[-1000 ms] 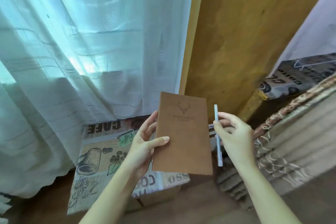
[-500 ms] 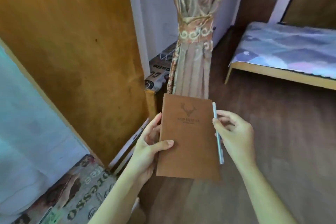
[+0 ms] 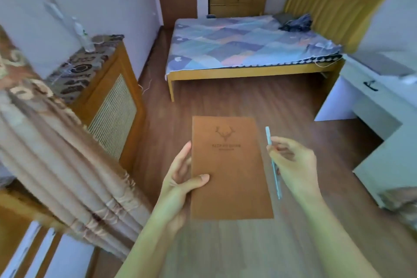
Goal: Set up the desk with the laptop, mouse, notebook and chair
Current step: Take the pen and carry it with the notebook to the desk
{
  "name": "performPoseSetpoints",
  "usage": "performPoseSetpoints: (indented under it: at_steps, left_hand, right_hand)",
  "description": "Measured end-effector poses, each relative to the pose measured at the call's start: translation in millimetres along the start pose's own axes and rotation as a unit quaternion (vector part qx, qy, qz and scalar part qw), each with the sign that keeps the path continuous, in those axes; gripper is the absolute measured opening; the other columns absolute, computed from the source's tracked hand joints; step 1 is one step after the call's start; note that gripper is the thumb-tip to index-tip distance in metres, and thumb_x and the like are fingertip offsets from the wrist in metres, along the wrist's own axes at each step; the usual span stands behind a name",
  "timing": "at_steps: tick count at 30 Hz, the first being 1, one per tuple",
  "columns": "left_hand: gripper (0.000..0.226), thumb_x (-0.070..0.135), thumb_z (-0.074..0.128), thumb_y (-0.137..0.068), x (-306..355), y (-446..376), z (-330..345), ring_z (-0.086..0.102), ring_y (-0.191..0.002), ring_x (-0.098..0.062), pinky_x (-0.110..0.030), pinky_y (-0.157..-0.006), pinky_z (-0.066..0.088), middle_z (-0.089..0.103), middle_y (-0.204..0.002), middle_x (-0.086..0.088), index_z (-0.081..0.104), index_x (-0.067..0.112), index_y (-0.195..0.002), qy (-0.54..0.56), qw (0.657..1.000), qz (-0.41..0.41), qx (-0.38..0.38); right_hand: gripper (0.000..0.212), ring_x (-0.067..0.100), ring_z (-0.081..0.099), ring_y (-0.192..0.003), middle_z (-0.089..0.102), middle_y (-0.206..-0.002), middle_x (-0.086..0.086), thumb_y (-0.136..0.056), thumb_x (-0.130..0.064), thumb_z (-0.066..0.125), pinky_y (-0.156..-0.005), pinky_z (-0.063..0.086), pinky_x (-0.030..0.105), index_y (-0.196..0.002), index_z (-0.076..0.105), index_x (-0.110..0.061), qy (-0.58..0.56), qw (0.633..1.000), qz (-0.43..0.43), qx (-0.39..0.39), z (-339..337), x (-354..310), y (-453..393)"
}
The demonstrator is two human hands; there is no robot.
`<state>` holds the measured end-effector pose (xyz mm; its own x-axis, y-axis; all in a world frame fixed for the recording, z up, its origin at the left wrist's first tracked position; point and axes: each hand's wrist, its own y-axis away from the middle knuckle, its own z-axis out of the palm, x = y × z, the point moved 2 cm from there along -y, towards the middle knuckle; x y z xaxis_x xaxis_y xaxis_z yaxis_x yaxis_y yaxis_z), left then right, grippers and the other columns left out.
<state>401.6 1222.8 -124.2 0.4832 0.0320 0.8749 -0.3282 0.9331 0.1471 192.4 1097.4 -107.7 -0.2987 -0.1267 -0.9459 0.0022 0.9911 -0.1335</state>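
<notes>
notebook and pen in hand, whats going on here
A person stands in a bedroom holding a closed brown notebook in the left hand, thumb over its cover, and a light blue pen in the right hand. Both are held over the wooden floor, not yet set down. The white desk is off to the right beside the bed, with what looks like a closed grey laptop on top.
</notes>
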Motion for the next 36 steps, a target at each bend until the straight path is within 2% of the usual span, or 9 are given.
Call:
performPoseSetpoints:
  at_steps: [6,11,14,18,21,26,29,33,36]
  left_hand:
    - [0.079,-0.012,0.065,-0.067,-29,-121,100,0.063,-0.112,-0.013,-0.025,-0.080,0.056,0.066,-0.126,0.005,0.051,0.029,-0.133,-0.011,0.999,-0.022,-0.038]
    - [0.082,-0.013,0.068,-0.065,-53,-243,159,0.059,-0.119,-0.021,-0.031,-0.088,0.055,0.063,-0.130,0.002,0.052,0.029,-0.134,-0.016,0.995,-0.054,-0.087]
    - [0.084,-0.016,0.067,-0.066,-66,-321,194,0.058,-0.121,-0.017,-0.030,-0.088,0.054,0.061,-0.132,0.005,0.050,0.028,-0.135,-0.019,0.990,-0.066,-0.125]
    - [0.079,-0.015,0.061,-0.069,-78,-417,250,0.061,-0.117,-0.013,-0.027,-0.083,0.056,0.064,-0.128,0.011,0.050,0.029,-0.134,-0.038,0.976,-0.098,-0.190]
    - [0.079,-0.014,0.063,-0.069,-90,-475,297,0.063,-0.114,-0.014,-0.027,-0.079,0.057,0.063,-0.128,0.010,0.051,0.033,-0.131,-0.057,0.962,-0.140,-0.226]
    - [0.080,-0.011,0.065,-0.069,-134,-565,394,0.064,-0.113,-0.017,-0.034,-0.081,0.057,0.064,-0.127,0.007,0.049,0.035,-0.133,-0.087,0.935,-0.175,-0.296]
    - [0.080,-0.011,0.065,-0.071,-169,-613,462,0.064,-0.113,-0.019,-0.038,-0.082,0.057,0.065,-0.127,0.004,0.048,0.036,-0.133,-0.093,0.920,-0.202,-0.323]
    - [0.081,-0.009,0.066,-0.070,-216,-672,558,0.064,-0.113,-0.021,-0.046,-0.091,0.052,0.063,-0.129,0.001,0.047,0.036,-0.134,-0.098,0.906,-0.227,-0.343]
    - [0.079,-0.009,0.067,-0.069,-248,-713,628,0.065,-0.111,-0.022,-0.046,-0.090,0.052,0.064,-0.128,0.001,0.050,0.037,-0.131,-0.102,0.894,-0.244,-0.363]
  right_hand:
    - [0.020,0.005,0.064,-0.066,0.072,-0.078,-0.005,-0.079,-0.013,0.069,-0.073,0.057,0.041,-0.098,0.073,-0.018,0.058,0.997,0.018,0.057,-60,40,-124]
    - [0.019,0.009,0.066,-0.062,0.070,-0.073,-0.009,-0.078,-0.012,0.068,-0.067,0.057,0.042,-0.095,0.073,-0.018,0.082,0.991,0.032,0.105,-82,74,-228]
    - [0.016,0.006,0.063,-0.060,0.069,-0.071,-0.008,-0.079,-0.012,0.068,-0.065,0.057,0.038,-0.093,0.073,-0.018,0.095,0.984,0.043,0.143,-91,91,-288]
    - [0.022,0.015,0.066,-0.058,0.068,-0.068,-0.005,-0.078,-0.011,0.068,-0.063,0.057,0.043,-0.083,0.068,-0.033,0.092,0.970,0.083,0.209,-114,112,-355]
    - [0.018,0.021,0.066,-0.060,0.069,-0.073,-0.001,-0.080,-0.012,0.067,-0.062,0.057,0.046,-0.089,0.070,-0.027,0.083,0.960,0.116,0.240,-140,124,-397]
    - [0.015,0.024,0.065,-0.063,0.070,-0.076,0.002,-0.081,-0.014,0.067,-0.062,0.057,0.046,-0.094,0.071,-0.019,0.088,0.938,0.138,0.304,-199,159,-480]
    - [0.013,0.021,0.067,-0.067,0.070,-0.076,-0.003,-0.082,-0.018,0.067,-0.065,0.057,0.045,-0.095,0.071,-0.021,0.085,0.925,0.150,0.337,-242,188,-531]
    - [0.012,0.026,0.067,-0.066,0.069,-0.077,-0.003,-0.083,-0.018,0.066,-0.062,0.057,0.046,-0.091,0.069,-0.027,0.074,0.909,0.171,0.373,-306,222,-604]
    - [0.013,0.025,0.067,-0.063,0.067,-0.077,-0.005,-0.084,-0.016,0.065,-0.059,0.056,0.045,-0.096,0.070,-0.019,0.090,0.895,0.192,0.393,-357,242,-656]
